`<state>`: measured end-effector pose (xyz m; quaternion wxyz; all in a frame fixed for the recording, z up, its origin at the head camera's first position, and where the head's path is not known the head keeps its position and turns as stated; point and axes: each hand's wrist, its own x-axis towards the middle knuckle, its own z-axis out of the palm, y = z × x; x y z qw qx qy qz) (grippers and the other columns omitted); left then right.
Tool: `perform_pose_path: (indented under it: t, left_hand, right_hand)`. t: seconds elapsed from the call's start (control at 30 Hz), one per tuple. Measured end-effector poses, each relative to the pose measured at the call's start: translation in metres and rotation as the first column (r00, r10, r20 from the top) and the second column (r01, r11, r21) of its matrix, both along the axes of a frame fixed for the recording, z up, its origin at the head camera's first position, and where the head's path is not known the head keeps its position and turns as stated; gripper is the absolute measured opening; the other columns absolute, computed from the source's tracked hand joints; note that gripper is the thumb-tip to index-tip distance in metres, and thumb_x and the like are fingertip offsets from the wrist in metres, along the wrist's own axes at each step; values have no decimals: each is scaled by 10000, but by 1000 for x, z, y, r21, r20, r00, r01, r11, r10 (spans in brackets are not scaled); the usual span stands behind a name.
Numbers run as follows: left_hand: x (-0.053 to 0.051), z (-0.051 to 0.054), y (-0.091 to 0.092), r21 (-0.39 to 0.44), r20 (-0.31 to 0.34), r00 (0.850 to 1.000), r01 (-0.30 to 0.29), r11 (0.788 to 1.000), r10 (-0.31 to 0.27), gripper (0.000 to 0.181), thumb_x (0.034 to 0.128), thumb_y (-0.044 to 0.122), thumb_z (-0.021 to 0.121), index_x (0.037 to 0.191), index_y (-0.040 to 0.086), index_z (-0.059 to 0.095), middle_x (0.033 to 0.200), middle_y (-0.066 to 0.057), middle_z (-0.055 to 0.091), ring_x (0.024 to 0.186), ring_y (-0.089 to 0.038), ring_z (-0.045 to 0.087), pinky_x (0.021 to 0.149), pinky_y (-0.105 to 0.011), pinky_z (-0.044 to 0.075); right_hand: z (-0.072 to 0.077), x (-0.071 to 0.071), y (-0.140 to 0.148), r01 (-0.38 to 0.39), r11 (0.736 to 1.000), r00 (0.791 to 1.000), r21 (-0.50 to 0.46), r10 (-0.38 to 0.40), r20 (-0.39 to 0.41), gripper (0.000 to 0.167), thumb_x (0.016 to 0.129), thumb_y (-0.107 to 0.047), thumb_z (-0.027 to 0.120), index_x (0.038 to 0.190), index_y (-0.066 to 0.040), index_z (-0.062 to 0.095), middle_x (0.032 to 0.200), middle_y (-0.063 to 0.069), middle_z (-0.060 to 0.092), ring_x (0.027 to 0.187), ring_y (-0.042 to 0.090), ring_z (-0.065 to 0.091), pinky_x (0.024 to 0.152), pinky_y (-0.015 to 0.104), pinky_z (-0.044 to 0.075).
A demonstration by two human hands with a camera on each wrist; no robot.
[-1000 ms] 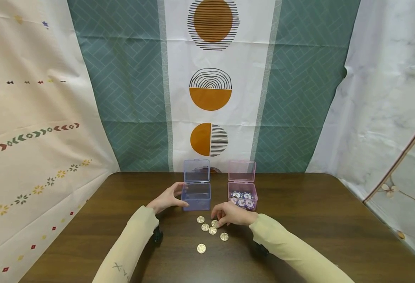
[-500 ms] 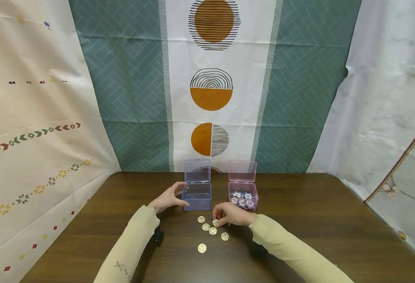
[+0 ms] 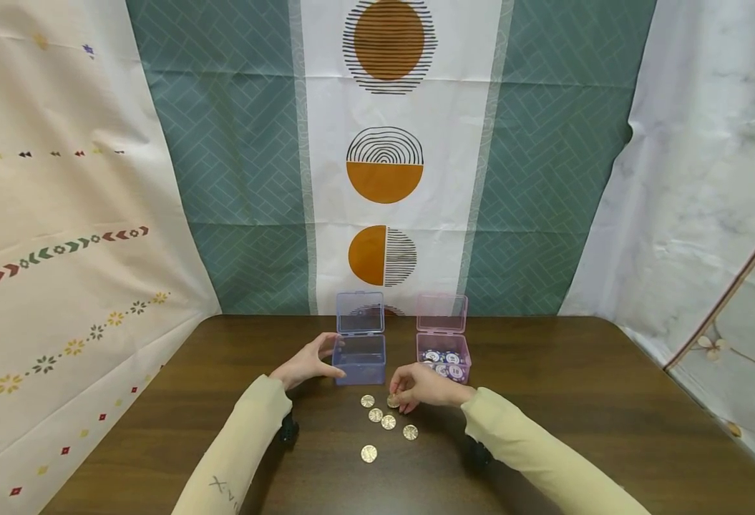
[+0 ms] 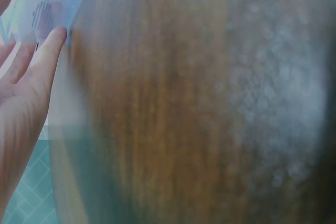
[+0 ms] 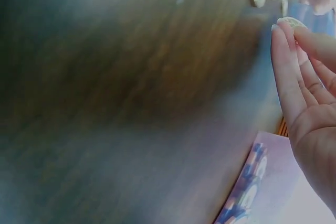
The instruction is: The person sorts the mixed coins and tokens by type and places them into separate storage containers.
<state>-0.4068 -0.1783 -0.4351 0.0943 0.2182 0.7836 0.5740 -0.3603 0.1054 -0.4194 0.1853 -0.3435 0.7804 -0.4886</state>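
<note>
My left hand point(image 3: 308, 361) holds the left side of a translucent blue plastic box point(image 3: 359, 372), thumb at its front corner and fingers toward the back. In the left wrist view, fingertips point(image 4: 59, 34) touch the clear blue wall. The box's lid stands open, and no contents show inside. My right hand point(image 3: 427, 386) pinches a gold coin point(image 5: 292, 22) between thumb and fingers, just above the table in front of the boxes. Several more gold coins lie flat nearby, among them one coin point(image 3: 388, 422) in the group and another coin point(image 3: 368, 453) closer to me.
Right of the blue box stands a translucent pink box point(image 3: 444, 343), lid open, with several purple-and-white poker chips point(image 3: 448, 368) in it. Both boxes sit near the back of the dark wooden table point(image 3: 544, 400). A patterned cloth point(image 3: 383, 179) hangs behind.
The right hand has picked up the gold coin that lay under its fingertips and raised it slightly off the table. The left hand stays in place at the blue box.
</note>
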Motion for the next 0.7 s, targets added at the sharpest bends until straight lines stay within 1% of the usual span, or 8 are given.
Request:
perform_pose_path:
  t: [0.03, 0.17, 0.33, 0.43, 0.53, 0.7]
  left_hand:
    - [-1, -2, 0, -2, -3, 1000, -4, 1000, 4, 816, 695, 61, 778, 1338, -6, 280, 1345, -229, 337, 1244, -399, 271, 942, -495, 292]
    - [1, 0, 0, -2, -5, 1000, 0, 1000, 0, 818, 693, 57, 779, 1334, -19, 278, 1340, -226, 345, 1242, -396, 278, 942, -485, 299]
    - [11, 13, 2, 15, 13, 1000, 26, 1000, -26, 836, 690, 29, 773, 1331, -70, 246, 1340, -277, 314, 1238, -428, 260, 937, -515, 286]
    - [14, 19, 3, 25, 30, 999, 31, 999, -32, 836, 690, 14, 766, 1329, -80, 236, 1343, -295, 297, 1239, -437, 248, 939, -534, 266]
    - [11, 15, 2, 26, 36, 999, 25, 999, -26, 838, 688, 7, 766, 1334, -70, 236, 1348, -285, 296, 1244, -428, 245, 943, -535, 259]
    - [2, 2, 0, 14, 29, 1000, -4, 1000, 4, 831, 684, 37, 780, 1338, -16, 269, 1357, -233, 319, 1251, -391, 263, 944, -508, 281]
  right_hand:
    - [1, 0, 0, 1, 1000, 1000, -15, 0, 18, 63, 813, 71, 609, 845, 76, 555, 734, 154, 606, 626, 288, 616, 574, 391, 512]
    - [6, -3, 0, 22, 997, 997, -73, -17, 71, 79, 821, 80, 585, 886, 103, 546, 772, 161, 606, 660, 302, 617, 616, 418, 507]
    - [14, -9, -1, 44, 985, 994, -165, -28, 101, 115, 826, 87, 568, 924, 132, 528, 789, 161, 596, 672, 273, 618, 648, 433, 501]
    - [18, -12, -2, 74, 975, 992, -207, -49, 119, 119, 828, 93, 562, 934, 136, 527, 782, 148, 584, 679, 255, 618, 670, 460, 490]
    - [22, -14, -3, 104, 967, 988, -234, -73, 138, 127, 828, 98, 561, 942, 140, 525, 777, 136, 574, 688, 246, 620, 691, 484, 475]
    - [28, -15, -8, 123, 955, 985, -269, -84, 151, 161, 825, 93, 571, 961, 159, 514, 787, 150, 576, 705, 274, 624, 713, 514, 454]
